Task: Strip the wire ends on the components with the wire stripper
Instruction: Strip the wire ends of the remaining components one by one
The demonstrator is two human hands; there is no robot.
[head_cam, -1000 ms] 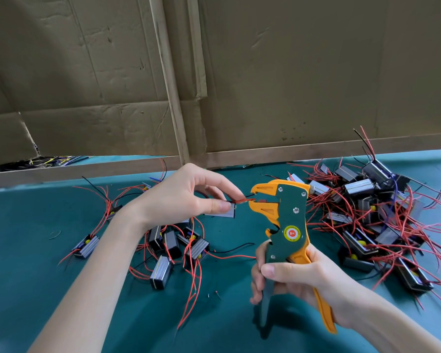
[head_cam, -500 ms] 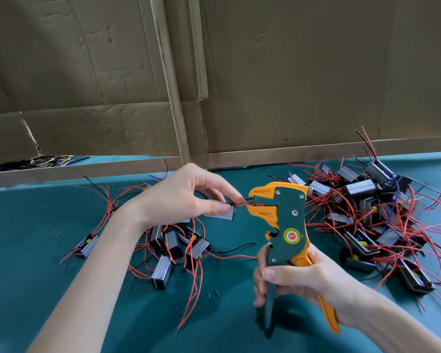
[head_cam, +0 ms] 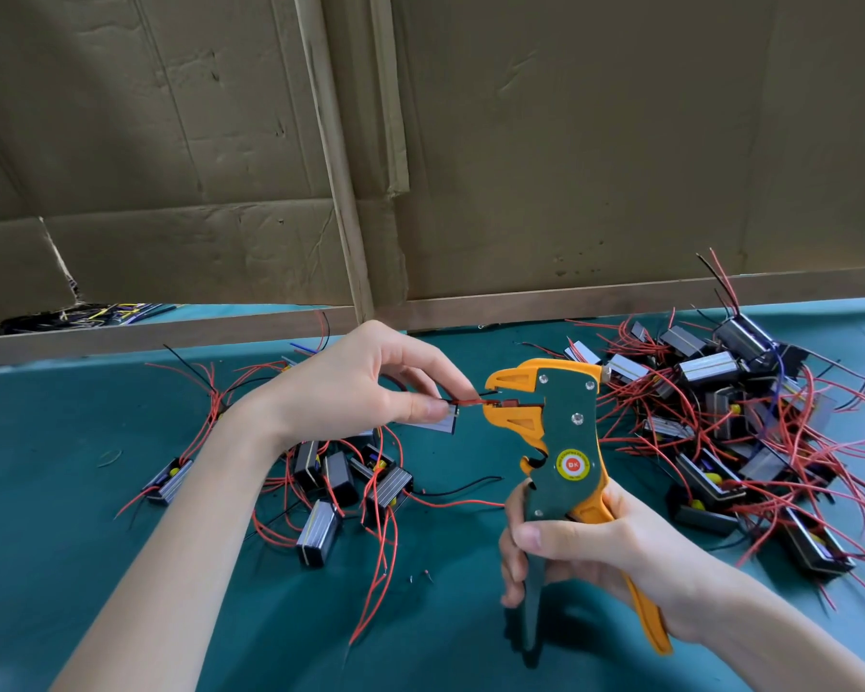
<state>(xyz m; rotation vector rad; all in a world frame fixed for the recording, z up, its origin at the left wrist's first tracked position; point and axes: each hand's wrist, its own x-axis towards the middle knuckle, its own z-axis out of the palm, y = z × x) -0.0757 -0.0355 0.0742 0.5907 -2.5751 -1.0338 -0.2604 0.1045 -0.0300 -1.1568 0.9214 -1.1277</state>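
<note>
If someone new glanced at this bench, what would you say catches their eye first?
Centre stage, the orange and green wire stripper, gripped by the right hand, bites a red wire fed in by the left hand. A tangled heap of components sprawls at right on the teal table.

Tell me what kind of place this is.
Probably a small electronics assembly bench: a green work mat, heaps of wired components, a wire stripper in the right hand, and a cardboard screen behind.

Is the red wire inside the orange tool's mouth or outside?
Inside. The red wire runs from the left hand into the wire stripper.
</note>
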